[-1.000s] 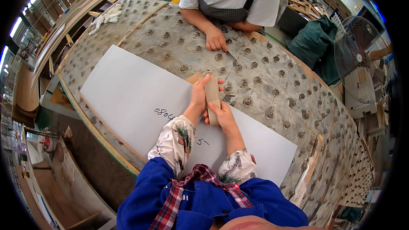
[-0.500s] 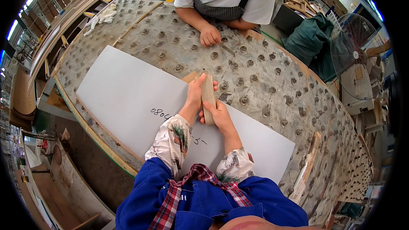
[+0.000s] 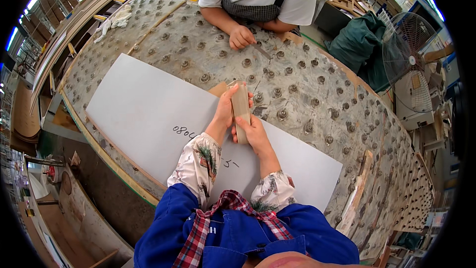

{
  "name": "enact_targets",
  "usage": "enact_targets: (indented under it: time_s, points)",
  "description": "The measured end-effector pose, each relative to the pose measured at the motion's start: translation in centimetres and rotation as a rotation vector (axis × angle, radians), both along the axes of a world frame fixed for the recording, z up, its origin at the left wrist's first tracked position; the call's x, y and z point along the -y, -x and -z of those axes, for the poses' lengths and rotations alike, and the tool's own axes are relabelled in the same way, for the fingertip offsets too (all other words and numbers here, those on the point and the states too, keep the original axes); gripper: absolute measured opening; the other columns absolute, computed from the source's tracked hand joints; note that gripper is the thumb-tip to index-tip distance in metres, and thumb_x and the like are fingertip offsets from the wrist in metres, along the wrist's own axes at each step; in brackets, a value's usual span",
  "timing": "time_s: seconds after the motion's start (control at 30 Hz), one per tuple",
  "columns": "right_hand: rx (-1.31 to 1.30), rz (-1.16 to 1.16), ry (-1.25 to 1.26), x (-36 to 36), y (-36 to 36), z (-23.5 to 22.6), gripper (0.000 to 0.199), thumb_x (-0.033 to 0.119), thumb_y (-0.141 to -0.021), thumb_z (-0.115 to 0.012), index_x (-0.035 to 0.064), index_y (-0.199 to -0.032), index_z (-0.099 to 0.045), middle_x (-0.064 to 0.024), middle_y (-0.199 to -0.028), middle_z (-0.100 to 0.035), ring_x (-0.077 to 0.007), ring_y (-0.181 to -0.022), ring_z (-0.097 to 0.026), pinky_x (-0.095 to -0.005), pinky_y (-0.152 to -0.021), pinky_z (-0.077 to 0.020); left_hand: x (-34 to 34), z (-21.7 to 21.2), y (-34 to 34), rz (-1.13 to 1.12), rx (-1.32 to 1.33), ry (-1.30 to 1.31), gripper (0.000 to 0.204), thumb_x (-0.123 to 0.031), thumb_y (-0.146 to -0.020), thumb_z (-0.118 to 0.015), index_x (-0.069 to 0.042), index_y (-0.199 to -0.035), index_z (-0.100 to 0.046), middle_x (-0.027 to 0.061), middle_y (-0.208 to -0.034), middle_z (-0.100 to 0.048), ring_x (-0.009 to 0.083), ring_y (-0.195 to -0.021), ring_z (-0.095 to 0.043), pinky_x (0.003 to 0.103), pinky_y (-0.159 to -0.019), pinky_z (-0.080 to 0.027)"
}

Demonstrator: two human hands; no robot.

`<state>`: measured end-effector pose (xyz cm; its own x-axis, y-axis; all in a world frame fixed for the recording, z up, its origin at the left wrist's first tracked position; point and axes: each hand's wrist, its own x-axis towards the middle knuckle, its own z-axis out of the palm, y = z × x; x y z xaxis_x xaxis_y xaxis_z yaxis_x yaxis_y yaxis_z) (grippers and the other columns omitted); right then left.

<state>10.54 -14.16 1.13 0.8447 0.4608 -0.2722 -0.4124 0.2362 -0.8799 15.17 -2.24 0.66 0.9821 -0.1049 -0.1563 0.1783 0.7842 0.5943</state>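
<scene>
Between my two hands is a pale, narrow wooden block (image 3: 241, 103), held lengthwise above a large white panel (image 3: 144, 87). My left hand (image 3: 225, 106) wraps its upper part, thumb along the near side and fingertips showing past the far side. Lower down, my right hand (image 3: 254, 131) grips the block with its thumb across the top face. A tan flat piece (image 3: 217, 89) pokes out behind my left hand; most of it is hidden. Handwritten marks run across the panel, partly covered by my forearms.
The panel lies on a grey table (image 3: 292, 104) studded with roller balls. Across it, a co-worker's hand (image 3: 241, 37) holds a thin flat strip (image 3: 262, 51). A rough wooden strip (image 3: 356, 196) lies at right, white gloves (image 3: 116, 20) at far left. A fan (image 3: 411, 59) stands beyond the table.
The whole view has shifted slightly. Both my hands keep their hold on the wooden block, almost unmoved, and the panel stays where it was.
</scene>
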Motion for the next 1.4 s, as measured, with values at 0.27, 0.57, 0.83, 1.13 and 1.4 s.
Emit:
enact_targets:
  time_s: [0.27,0.57,0.83,1.13,1.4]
  points:
    - [-0.004,0.002,0.019,-0.1,0.1,-0.1,0.019,0.022,-0.087,-0.055,0.0026,-0.089,-0.053,-0.0045,-0.07,-0.058,-0.0117,-0.053,-0.055,-0.0243,-0.048,-0.0468,0.0,-0.3,0.6,-0.028,0.122,-0.149,0.05,-0.011,-0.072,-0.068,-0.003,-0.116,-0.045,0.0055,-0.081,-0.055,0.0154,-0.07,-0.056,0.029,-0.064,-0.048]
    - [0.009,-0.013,0.036,-0.2,0.2,-0.9,0.021,0.02,-0.086,-0.057,0.0011,-0.092,-0.052,-0.0058,-0.072,-0.058,-0.0127,-0.054,-0.056,-0.0244,-0.049,-0.0477,-0.1,1.1,0.0,-0.044,0.139,-0.132,0.043,-0.008,-0.073,-0.067,-0.002,-0.111,-0.047,0.0034,-0.078,-0.054,0.0141,-0.067,-0.054,0.028,-0.063,-0.046]
    - [0.019,0.007,0.034,-0.3,0.2,-1.1,0.019,0.019,-0.086,-0.058,0.0012,-0.091,-0.052,-0.0057,-0.07,-0.058,-0.0127,-0.053,-0.056,-0.0245,-0.049,-0.0479,0.0,-0.5,0.5,-0.044,0.047,-0.202,0.031,-0.01,-0.078,-0.063,-0.002,-0.106,-0.051,0.0062,-0.074,-0.058,0.0138,-0.064,-0.057,0.026,-0.058,-0.048]
    - [-0.005,0.015,-0.007,-0.2,0.1,-0.1,0.021,0.022,-0.087,-0.054,0.0013,-0.09,-0.051,-0.0063,-0.073,-0.059,-0.0121,-0.053,-0.056,-0.0248,-0.05,-0.0482,0.4,-0.3,0.5,-0.053,0.053,-0.275,0.031,-0.017,-0.082,-0.064,-0.003,-0.107,-0.053,0.0123,-0.086,-0.063,0.0148,-0.068,-0.059,0.027,-0.059,-0.05]
    - [-0.035,-0.154,-0.376,1.3,0.2,-1.9,0.049,0.041,-0.082,-0.057,0.0001,-0.109,-0.052,-0.0122,-0.095,-0.063,-0.0153,-0.069,-0.061,-0.0272,-0.064,-0.0516,-0.3,0.7,-0.2,-0.142,0.035,-0.114,0.027,-0.013,-0.087,-0.056,-0.007,-0.113,-0.049,0.0079,-0.078,-0.059,0.015,-0.065,-0.058,0.029,-0.059,-0.051]
